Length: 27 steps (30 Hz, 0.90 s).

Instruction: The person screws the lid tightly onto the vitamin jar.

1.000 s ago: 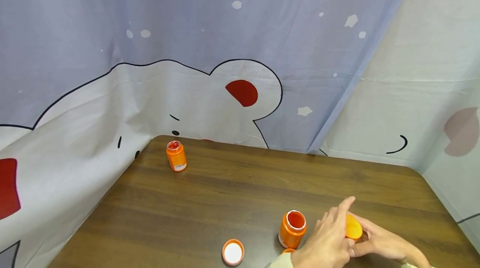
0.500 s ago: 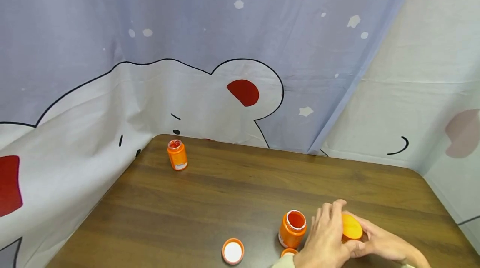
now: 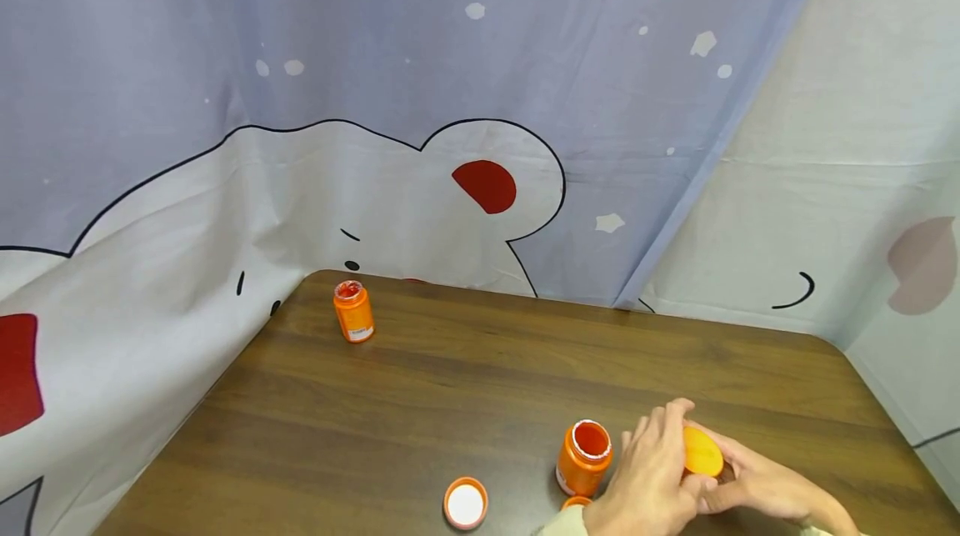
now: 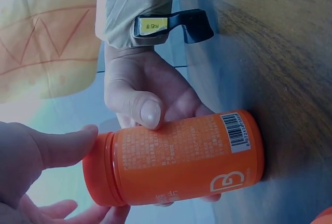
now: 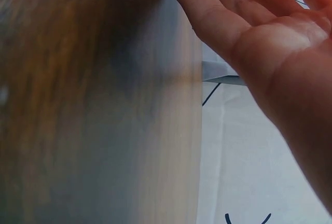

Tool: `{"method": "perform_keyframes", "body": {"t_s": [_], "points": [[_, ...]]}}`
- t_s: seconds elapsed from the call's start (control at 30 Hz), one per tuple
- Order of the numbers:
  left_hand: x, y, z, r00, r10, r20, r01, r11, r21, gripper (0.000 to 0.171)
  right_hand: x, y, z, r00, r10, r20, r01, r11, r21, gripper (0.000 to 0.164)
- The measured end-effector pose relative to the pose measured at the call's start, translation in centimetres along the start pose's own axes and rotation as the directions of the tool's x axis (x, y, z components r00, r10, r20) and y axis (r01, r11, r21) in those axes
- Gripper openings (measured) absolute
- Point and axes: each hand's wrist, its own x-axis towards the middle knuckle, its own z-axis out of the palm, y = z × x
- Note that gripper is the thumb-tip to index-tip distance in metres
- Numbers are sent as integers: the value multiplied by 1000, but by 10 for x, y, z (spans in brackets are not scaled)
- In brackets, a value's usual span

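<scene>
Both hands are on one orange plastic bottle (image 4: 181, 156), printed in white with a barcode near its base. Its orange screw cap (image 3: 702, 452) is on, facing up toward the head camera. My left hand (image 3: 647, 473) pinches the cap (image 4: 101, 169) between thumb and fingers. My right hand (image 3: 776, 486) grips the bottle's body, its thumb (image 4: 150, 112) lying along the side in the left wrist view. Just left of my left hand stands an uncapped orange bottle (image 3: 581, 469). In the right wrist view, the right hand (image 5: 280, 42) shows, but the bottle is out of frame.
An upturned cap (image 3: 465, 504) with a white inside lies at the front of the wooden table (image 3: 420, 411). A second cap (image 3: 576, 502) is partly hidden by the left hand. Another uncapped orange bottle (image 3: 354, 313) stands at the far left corner. A printed curtain (image 3: 390, 194) hangs behind.
The left hand's fingers have swung back leftward around the cap, and more of the cap's top shows. The right hand keeps its grip; the other bottles and caps have not moved.
</scene>
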Motion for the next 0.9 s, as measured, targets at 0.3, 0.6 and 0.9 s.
{"method": "perform_keyframes", "body": {"t_s": [0.3,0.6,0.9], "points": [[2,2,-2,998,5,58,-5,1000,3,70,-4,-3,1,998,43,-41,-43,999,-3,70],[1,0,-2,997,40,68,-39,999,-13,62,-2,-6,2,998,27,-62,-33,996,-87,53],[1,0,-1,994,41,102,-36,998,-48,58,-3,-7,3,998,-1,-62,-7,991,-133,47]]}}
